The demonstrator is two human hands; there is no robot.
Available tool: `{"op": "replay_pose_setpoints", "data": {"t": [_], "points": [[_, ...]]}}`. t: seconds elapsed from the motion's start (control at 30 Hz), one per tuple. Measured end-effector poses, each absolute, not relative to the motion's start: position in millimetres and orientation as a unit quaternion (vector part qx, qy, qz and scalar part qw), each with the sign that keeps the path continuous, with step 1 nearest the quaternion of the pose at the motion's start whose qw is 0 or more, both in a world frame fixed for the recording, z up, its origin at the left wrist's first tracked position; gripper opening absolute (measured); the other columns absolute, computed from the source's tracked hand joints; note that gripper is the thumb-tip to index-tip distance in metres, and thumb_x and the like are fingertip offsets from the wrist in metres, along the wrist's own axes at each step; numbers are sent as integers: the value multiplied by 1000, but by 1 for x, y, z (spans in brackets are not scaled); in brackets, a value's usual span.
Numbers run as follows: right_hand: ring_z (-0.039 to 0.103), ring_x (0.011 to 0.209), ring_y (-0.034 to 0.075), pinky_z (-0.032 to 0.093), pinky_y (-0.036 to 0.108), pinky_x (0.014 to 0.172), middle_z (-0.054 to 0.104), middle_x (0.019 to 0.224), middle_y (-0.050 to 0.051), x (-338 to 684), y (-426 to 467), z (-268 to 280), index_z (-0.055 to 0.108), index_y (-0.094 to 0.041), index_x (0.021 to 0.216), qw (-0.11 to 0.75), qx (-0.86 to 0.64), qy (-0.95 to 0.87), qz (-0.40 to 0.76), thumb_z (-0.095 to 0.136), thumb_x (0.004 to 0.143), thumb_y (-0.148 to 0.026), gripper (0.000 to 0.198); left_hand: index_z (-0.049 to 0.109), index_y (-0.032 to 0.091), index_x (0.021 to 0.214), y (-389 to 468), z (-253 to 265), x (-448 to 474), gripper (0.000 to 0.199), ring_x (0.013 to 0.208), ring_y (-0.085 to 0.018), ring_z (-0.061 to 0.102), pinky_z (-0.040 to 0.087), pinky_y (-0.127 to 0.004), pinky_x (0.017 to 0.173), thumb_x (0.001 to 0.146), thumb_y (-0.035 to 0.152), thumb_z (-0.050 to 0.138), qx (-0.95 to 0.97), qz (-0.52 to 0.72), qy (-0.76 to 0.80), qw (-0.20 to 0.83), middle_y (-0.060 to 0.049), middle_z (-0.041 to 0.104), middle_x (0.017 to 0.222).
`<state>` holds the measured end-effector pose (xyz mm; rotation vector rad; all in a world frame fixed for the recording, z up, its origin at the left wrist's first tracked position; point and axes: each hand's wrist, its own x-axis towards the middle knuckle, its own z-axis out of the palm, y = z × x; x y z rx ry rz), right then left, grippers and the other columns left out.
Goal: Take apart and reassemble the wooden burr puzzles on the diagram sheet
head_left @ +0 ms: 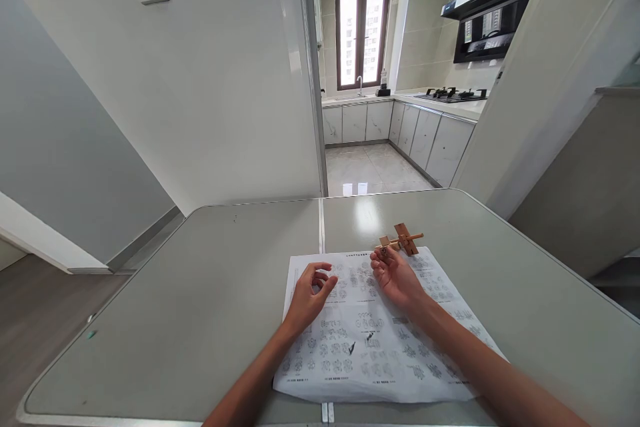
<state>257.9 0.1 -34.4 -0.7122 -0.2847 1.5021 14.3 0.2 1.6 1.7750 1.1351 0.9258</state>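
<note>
My right hand [395, 278] is turned palm up with its fingers closed on a small assembly of wooden puzzle pieces [406, 240]. Flat pieces cross a thin rod there, and part of the assembly is hidden behind the fingertips. My left hand [311, 295] hovers over the left part of a printed sheet [345, 320], fingers loosely curled and thumb apart, holding nothing. The white sheet carries many small line diagrams and lies creased on the table under both forearms.
The grey table [200, 307] has a metal seam running down its middle. A small green bit [91, 334] lies near its left edge. Beyond the far edge stand a white wall [240, 80] and a kitchen with a gas stove [453, 95].
</note>
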Motion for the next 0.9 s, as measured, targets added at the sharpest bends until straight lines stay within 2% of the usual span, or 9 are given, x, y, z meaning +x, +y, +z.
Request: {"op": "replay_pose_setpoints", "data": {"t": [0.13, 0.23, 0.4, 0.53, 0.9], "points": [[56, 55, 13, 50, 23, 43, 64, 76, 3, 254, -5, -21, 65, -21, 84, 620, -348, -205, 672, 70, 91, -46, 27, 64, 22, 116, 0, 1, 13, 41, 92, -20, 69, 57, -34, 81, 94, 55, 62, 703, 364, 453, 411, -8, 70, 113], [55, 55, 13, 47, 25, 44, 63, 75, 1, 257, -9, -8, 65, -21, 85, 623, -365, -289, 629, 71, 88, -55, 35, 64, 22, 116, 1, 1, 13, 39, 93, -20, 68, 56, -33, 83, 94, 55, 62, 701, 358, 458, 413, -8, 69, 114], [48, 47, 12, 42, 24, 45, 59, 64, -3, 287, -4, 0, 59, -23, 91, 708, -458, -378, 382, 66, 91, -59, 37, 64, 23, 114, 1, 3, 14, 37, 92, -20, 67, 55, -33, 83, 95, 54, 61, 701, 356, 457, 416, -8, 69, 114], [46, 43, 11, 40, 22, 43, 58, 56, -6, 320, 6, -10, 55, -23, 98, 725, -538, -342, 261, 64, 91, -58, 36, 65, 23, 113, 0, 5, 14, 35, 91, -20, 67, 54, -34, 83, 95, 53, 61, 701, 360, 457, 412, -7, 69, 112], [45, 37, 11, 37, 21, 36, 54, 50, -8, 350, 21, -36, 60, -20, 98, 709, -599, -295, 226, 62, 89, -53, 34, 67, 22, 107, 3, 4, 15, 36, 87, -19, 67, 53, -31, 77, 94, 54, 60, 696, 375, 461, 404, -7, 71, 106]]}}
